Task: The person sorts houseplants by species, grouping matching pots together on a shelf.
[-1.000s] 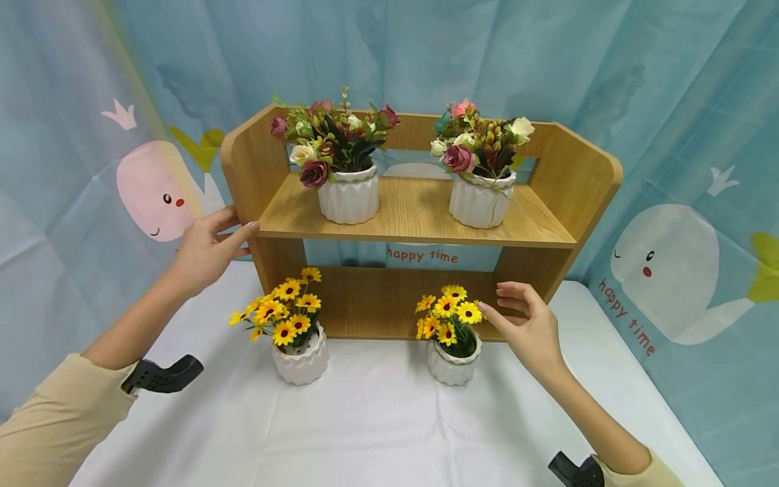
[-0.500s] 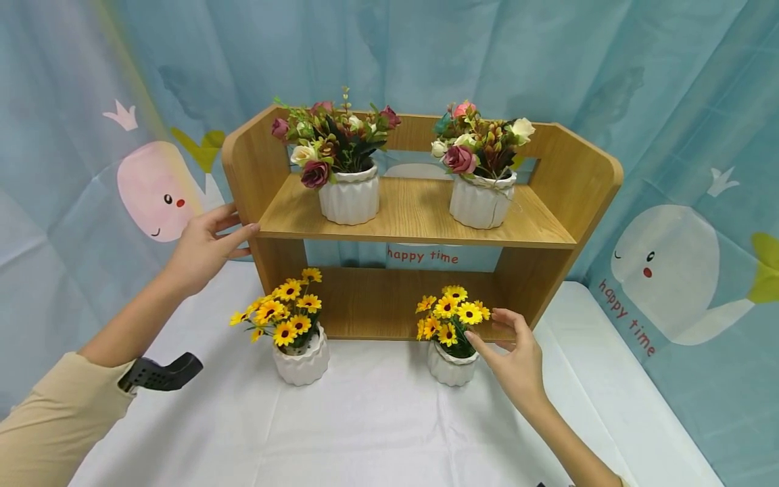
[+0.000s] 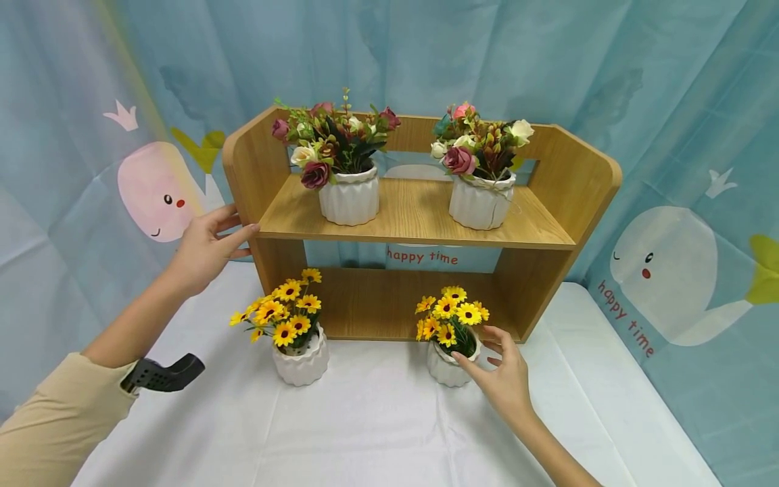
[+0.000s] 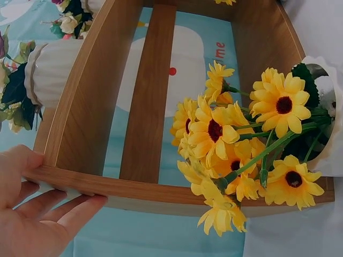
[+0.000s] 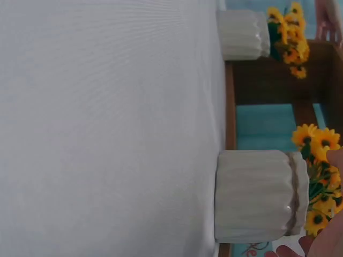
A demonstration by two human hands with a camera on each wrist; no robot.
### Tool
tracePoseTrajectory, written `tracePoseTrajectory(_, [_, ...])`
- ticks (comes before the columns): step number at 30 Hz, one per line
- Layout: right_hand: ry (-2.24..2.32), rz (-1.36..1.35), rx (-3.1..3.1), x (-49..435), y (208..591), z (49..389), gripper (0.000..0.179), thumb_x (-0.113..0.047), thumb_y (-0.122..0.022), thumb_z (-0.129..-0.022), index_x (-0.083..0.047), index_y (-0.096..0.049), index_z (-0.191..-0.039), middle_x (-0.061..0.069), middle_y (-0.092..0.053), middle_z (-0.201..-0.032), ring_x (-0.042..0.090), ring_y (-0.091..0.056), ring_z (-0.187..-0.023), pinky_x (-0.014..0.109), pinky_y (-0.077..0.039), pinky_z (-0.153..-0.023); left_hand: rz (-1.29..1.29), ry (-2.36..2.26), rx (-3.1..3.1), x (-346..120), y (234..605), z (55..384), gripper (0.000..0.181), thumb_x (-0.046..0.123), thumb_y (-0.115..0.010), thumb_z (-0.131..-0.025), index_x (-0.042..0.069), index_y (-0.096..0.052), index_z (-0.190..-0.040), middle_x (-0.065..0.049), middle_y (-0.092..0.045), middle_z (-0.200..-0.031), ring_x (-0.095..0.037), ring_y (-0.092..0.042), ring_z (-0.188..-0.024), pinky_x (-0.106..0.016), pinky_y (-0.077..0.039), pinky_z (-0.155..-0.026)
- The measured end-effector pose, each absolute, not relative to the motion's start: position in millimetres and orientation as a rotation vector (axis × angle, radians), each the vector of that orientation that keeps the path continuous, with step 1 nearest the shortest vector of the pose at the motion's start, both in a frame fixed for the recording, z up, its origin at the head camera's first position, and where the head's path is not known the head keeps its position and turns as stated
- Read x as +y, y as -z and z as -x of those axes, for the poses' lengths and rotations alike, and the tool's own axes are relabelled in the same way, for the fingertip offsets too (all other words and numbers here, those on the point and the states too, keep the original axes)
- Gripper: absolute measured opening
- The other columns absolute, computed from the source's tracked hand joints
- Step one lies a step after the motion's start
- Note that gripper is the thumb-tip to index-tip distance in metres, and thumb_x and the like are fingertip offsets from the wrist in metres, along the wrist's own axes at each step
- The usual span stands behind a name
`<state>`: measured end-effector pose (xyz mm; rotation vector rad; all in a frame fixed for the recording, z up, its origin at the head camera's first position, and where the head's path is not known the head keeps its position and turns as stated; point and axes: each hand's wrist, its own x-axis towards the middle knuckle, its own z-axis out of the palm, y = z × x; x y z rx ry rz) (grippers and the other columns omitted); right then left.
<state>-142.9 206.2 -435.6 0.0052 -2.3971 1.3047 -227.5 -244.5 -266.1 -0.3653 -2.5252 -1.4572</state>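
My left hand (image 3: 203,247) grips the left side panel of a two-tier wooden shelf (image 3: 420,237), thumb at the front edge and fingers along the outer face. The left wrist view shows the same hand (image 4: 43,214) at that panel. My right hand (image 3: 502,375) is at the right-hand white pot (image 3: 447,368) of yellow flowers (image 3: 447,314). Its thumb and fingers are spread about the rim; whether they touch it I cannot tell. Another white pot (image 3: 302,362) with yellow flowers (image 3: 286,308) stands upright on the table, left of it.
On the upper board stand two white pots, the left one (image 3: 349,199) and the right one (image 3: 481,203), with mixed roses. A white cloth (image 3: 365,433) covers the table. Blue printed curtains (image 3: 426,54) hang behind and at both sides.
My right hand has come down and leftward, from beside the yellow flowers to the pot's rim. The left hand, shelf and pots stay where they were.
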Motion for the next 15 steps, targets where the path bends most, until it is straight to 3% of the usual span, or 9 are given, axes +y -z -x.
tracePoseTrajectory(9, [-1.336,0.053,-2.448,200,445,141,0.076,-0.021,-0.093,-0.081,0.007,-0.053,-0.139,0.026,-0.06,-0.136,0.045,-0.064,-0.12,0.059,-0.058,-0.095,0.367,1.434,-2.529,-244,266,227,0.061,0.023,-0.058,-0.111,0.001,-0.036,-0.163,-0.032,-0.045,-0.158,-0.037,-0.062,-0.123,-0.011,-0.058,-0.075])
tracePoseTrajectory(12, [-1.351,0.062,-2.454,197,446,140,0.079,-0.02,-0.093,-0.081,0.009,-0.051,-0.14,0.028,-0.059,-0.137,0.046,-0.064,-0.121,0.058,-0.059,-0.094,0.371,1.435,-2.525,-245,267,227,0.061,0.023,-0.058,-0.11,0.001,-0.037,-0.163,-0.032,-0.046,-0.158,-0.017,-0.067,-0.113,-0.011,-0.058,-0.074])
tracePoseTrajectory(15, [-1.371,0.072,-2.461,196,448,140,0.082,-0.019,-0.094,-0.08,0.01,-0.049,-0.142,0.028,-0.058,-0.139,0.045,-0.063,-0.122,0.057,-0.06,-0.094,0.374,1.437,-2.514,-245,267,228,0.061,0.022,-0.059,-0.11,0.001,-0.037,-0.162,-0.033,-0.046,-0.157,0.007,-0.062,-0.099,-0.011,-0.058,-0.074])
